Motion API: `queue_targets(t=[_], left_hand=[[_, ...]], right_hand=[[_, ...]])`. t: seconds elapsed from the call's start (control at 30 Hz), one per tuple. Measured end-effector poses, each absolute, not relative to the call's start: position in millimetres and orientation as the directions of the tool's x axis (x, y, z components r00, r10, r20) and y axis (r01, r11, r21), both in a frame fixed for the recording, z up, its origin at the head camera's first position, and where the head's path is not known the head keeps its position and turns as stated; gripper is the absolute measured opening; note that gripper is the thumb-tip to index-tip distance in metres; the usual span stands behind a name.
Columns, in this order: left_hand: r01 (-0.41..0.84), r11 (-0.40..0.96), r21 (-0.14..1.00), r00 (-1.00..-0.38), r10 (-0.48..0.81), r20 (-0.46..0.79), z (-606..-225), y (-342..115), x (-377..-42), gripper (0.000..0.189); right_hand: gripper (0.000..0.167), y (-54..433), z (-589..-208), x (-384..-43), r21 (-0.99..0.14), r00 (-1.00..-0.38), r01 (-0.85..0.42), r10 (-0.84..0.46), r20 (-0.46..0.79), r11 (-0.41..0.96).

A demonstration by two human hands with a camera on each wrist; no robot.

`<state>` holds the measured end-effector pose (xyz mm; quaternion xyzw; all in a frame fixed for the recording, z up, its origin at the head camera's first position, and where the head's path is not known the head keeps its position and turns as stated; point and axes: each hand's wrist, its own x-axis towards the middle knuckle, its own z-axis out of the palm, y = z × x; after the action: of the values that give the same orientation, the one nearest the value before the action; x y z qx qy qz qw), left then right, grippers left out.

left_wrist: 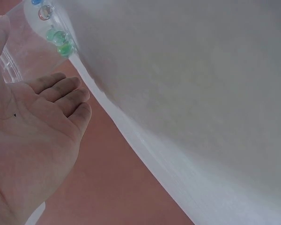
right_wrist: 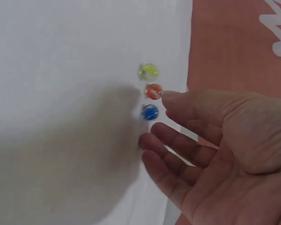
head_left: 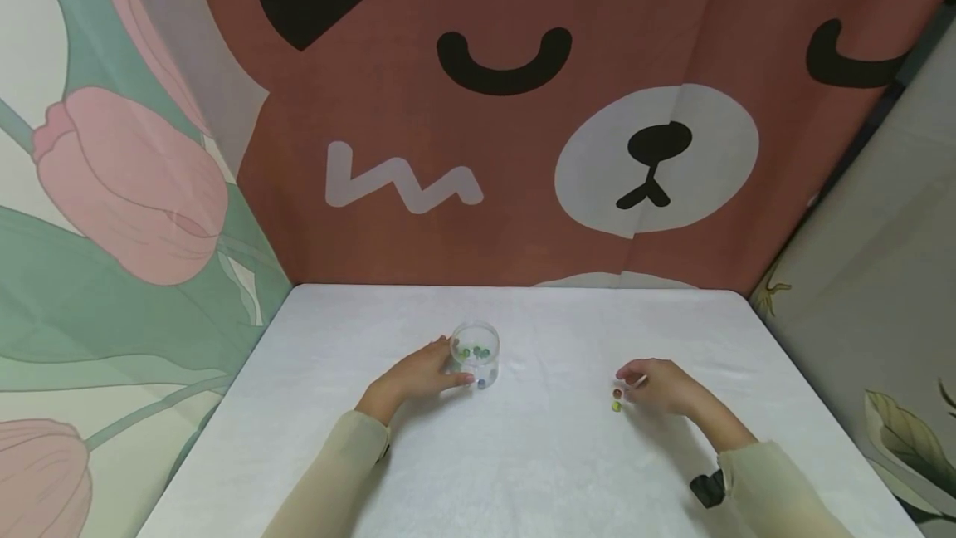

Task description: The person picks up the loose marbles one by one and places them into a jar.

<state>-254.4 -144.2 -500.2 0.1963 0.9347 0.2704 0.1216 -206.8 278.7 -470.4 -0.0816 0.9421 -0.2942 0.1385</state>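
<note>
On the white table, a clear round jar (head_left: 487,372) holds several glass marbles (head_left: 476,352), green and blue among them. My left hand (head_left: 421,374) grips the jar from its left side, thumb in front; in the left wrist view the other fingers (left_wrist: 65,91) curl loosely beside it. To the right, a yellow marble (right_wrist: 149,71), an orange marble (right_wrist: 153,91) and a blue marble (right_wrist: 150,112) lie in a row. My right hand (head_left: 660,387) hovers at them with fingers parted. Its thumb tip is beside the orange marble; whether it touches cannot be told.
The white table (head_left: 545,471) ends at a back edge against a brown curtain (head_left: 523,239) with a bear face. Flowered cloth (head_left: 134,189) hangs on the left, and a pale cloth (head_left: 881,272) hangs on the right. A black wrist device (head_left: 708,488) sits under the right sleeve.
</note>
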Motion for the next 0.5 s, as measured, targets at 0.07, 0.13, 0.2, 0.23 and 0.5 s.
queue_targets(t=[0.07,0.13,0.2,0.23,0.5], left_hand=[[0.298,0.781,0.549,-0.895,0.428,-0.123,-501,-144,-254,0.099],[0.293,0.783,0.549,-0.898,0.423,-0.124,-500,-144,-254,0.098],[0.289,0.783,0.551,-0.899,0.419,-0.124,-500,-144,-254,0.097],[0.286,0.785,0.55,-0.9,0.417,-0.127,-500,-144,-253,0.098],[0.277,0.785,0.554,-0.903,0.41,-0.131,-498,-143,-253,0.098]], right_hand=[[0.029,281,-476,-206,-0.563,-0.952,-0.077,-0.228,-0.202,0.823],[0.029,282,-481,-205,-0.544,-0.956,-0.094,-0.228,-0.184,0.834],[0.028,282,-484,-204,-0.531,-0.96,-0.111,-0.229,-0.163,0.84],[0.027,282,-486,-204,-0.524,-0.961,-0.123,-0.234,-0.151,0.843],[0.016,280,-493,-204,-0.484,-0.965,-0.138,-0.226,-0.129,0.864]])
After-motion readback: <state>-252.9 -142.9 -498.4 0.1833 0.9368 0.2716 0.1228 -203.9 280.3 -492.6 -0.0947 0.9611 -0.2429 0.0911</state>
